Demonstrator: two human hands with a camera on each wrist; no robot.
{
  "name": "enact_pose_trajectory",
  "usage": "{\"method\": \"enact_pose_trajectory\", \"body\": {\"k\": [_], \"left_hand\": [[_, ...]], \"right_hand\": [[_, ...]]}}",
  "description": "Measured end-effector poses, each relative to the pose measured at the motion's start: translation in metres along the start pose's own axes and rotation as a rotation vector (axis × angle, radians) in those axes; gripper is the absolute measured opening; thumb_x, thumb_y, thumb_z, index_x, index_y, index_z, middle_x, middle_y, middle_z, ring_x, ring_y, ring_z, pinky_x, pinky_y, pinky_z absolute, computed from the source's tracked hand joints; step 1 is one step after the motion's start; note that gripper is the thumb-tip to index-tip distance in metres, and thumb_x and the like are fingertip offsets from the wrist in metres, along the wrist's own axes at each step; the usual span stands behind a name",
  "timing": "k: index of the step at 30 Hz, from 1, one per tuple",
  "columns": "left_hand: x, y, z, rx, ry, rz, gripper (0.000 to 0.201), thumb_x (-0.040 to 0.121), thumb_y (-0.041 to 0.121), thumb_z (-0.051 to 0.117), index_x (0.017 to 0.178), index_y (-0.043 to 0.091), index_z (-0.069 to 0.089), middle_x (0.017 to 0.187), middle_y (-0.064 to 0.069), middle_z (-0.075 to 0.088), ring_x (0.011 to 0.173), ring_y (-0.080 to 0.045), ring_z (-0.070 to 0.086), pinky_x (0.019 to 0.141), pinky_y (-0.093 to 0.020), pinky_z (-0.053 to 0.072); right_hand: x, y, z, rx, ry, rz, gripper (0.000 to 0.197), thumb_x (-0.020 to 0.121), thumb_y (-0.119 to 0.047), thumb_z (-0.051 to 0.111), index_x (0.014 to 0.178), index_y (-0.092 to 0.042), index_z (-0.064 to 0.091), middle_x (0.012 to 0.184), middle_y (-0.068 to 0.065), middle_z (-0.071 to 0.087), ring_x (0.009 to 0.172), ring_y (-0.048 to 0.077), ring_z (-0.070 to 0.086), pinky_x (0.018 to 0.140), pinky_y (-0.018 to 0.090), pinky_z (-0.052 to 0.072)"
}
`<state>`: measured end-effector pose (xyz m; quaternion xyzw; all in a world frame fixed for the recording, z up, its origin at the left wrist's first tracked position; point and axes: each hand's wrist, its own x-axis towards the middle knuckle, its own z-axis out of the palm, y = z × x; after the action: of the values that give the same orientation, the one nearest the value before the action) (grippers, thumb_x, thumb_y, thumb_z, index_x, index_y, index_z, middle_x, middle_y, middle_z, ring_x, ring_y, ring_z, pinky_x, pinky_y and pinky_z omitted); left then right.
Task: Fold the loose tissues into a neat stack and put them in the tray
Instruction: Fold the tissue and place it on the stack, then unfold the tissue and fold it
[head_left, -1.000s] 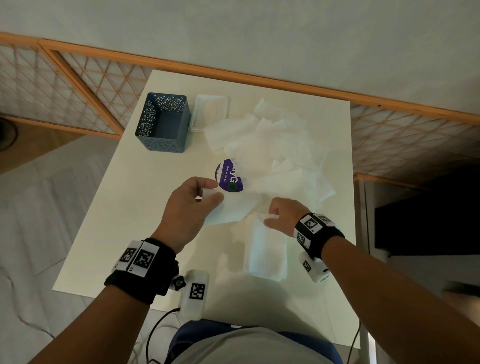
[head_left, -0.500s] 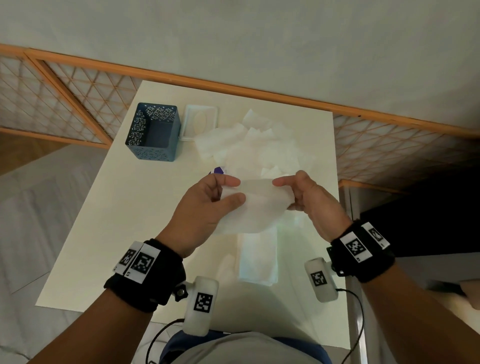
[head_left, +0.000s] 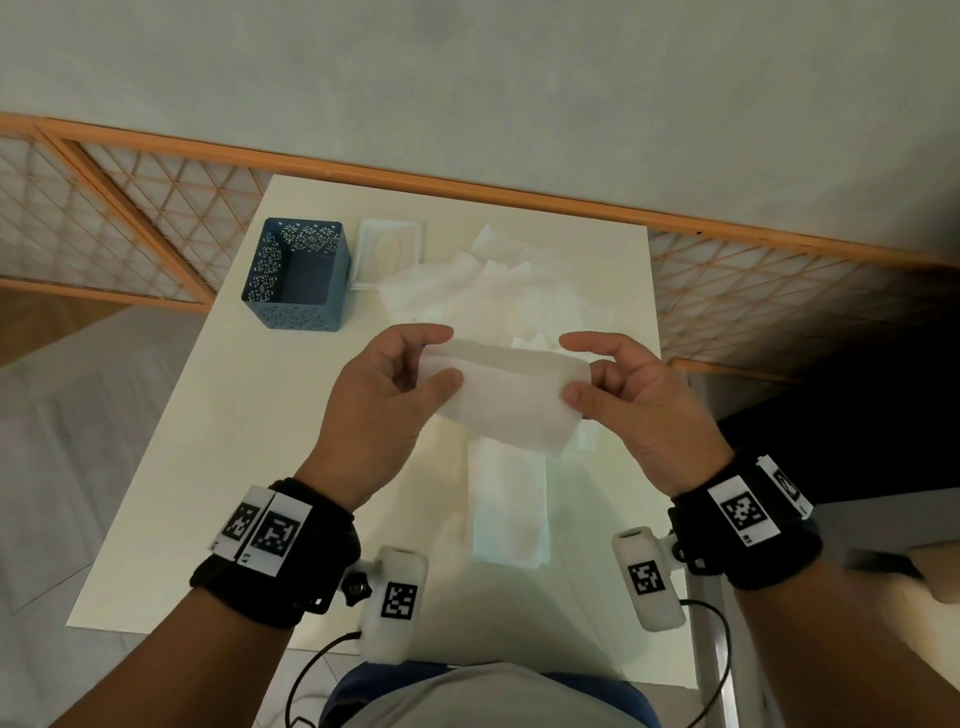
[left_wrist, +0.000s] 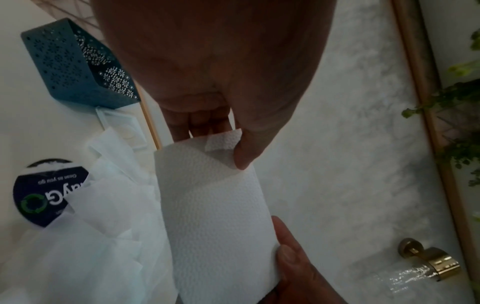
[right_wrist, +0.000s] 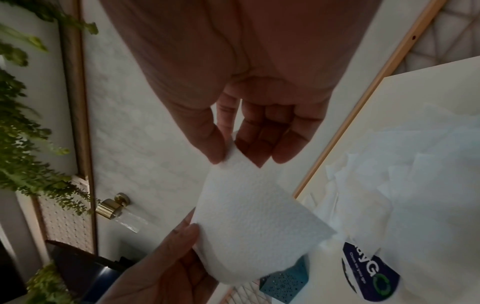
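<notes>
A white embossed tissue (head_left: 511, 400) is stretched flat in the air between both hands, above the table. My left hand (head_left: 447, 356) pinches its left end between thumb and fingers, and my right hand (head_left: 570, 369) pinches its right end. The wrist views show the same tissue (left_wrist: 213, 216) (right_wrist: 249, 222) bowed between the two pinches. Beneath it a folded stack of tissues (head_left: 511, 509) lies near the table's front edge. Behind the hands spreads a pile of loose tissues (head_left: 498, 291). A blue perforated tray (head_left: 298, 275), nothing visible in it, stands at the back left.
A shallow white lid (head_left: 389, 252) lies beside the blue tray. A round dark-purple labelled pack (left_wrist: 39, 197) peeks from under the loose pile. The white table (head_left: 218, 441) ends at an orange-framed lattice rail (head_left: 467, 192) along the wall. A cable hangs at the front edge.
My right hand left the folded stack and took the tissue's right end. Both hands lifted the tissue off the table and drew it out flat.
</notes>
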<state>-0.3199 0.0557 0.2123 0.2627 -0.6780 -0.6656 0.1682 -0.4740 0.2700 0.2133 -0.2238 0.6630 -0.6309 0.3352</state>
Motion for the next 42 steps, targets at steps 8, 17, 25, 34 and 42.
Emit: {"method": "enact_pose_trajectory", "body": {"k": [8,17,25,34,42], "left_hand": [[-0.005,0.005,-0.002,0.233,0.011,0.076,0.009,0.096,0.011,0.075,0.099,0.019,0.075,0.066,0.031,0.061,0.066,0.008,0.057,0.066,-0.006,0.04],[-0.007,0.01,0.002,0.477,-0.06,0.223,0.023,0.092,0.021,0.078,0.093,0.043,0.07,0.141,0.016,0.052,0.129,0.008,0.046,0.113,-0.009,0.026],[0.004,0.015,0.014,0.403,-0.221,0.173,0.009,0.096,0.023,0.075,0.1,0.029,0.069,0.097,0.012,0.072,0.091,-0.01,0.066,0.097,-0.035,0.048],[0.011,-0.046,0.01,-0.26,-0.242,-0.525,0.063,0.083,0.046,0.083,0.132,0.012,0.064,0.13,-0.008,0.074,0.123,-0.034,0.069,0.112,-0.05,0.051],[0.001,-0.089,0.028,-0.11,-0.27,-0.579,0.01,0.102,0.018,0.069,0.104,0.01,0.064,0.091,-0.008,0.068,0.073,-0.015,0.062,0.072,-0.025,0.059]], "right_hand": [[0.001,-0.002,0.009,-0.19,-0.016,0.002,0.044,0.074,-0.044,0.09,0.113,-0.033,0.076,0.091,0.028,0.054,0.081,0.03,0.053,0.084,0.055,0.054],[0.001,-0.001,0.021,-0.736,0.055,-0.061,0.055,0.078,-0.048,0.086,0.129,-0.048,0.066,0.153,-0.009,0.038,0.144,0.01,0.035,0.115,0.026,0.035],[0.005,0.006,0.036,-0.78,0.0,-0.228,0.013,0.095,-0.046,0.068,0.092,-0.033,0.071,0.105,-0.013,0.069,0.099,0.003,0.06,0.102,0.051,0.045],[-0.012,0.026,0.034,-0.097,0.101,0.214,0.015,0.102,-0.024,0.066,0.102,-0.016,0.079,0.101,0.016,0.076,0.087,0.024,0.07,0.081,0.044,0.057],[-0.014,0.079,0.028,-0.064,0.21,0.395,0.01,0.1,-0.019,0.068,0.1,-0.009,0.068,0.098,0.017,0.077,0.085,0.027,0.071,0.089,0.053,0.058]]}}
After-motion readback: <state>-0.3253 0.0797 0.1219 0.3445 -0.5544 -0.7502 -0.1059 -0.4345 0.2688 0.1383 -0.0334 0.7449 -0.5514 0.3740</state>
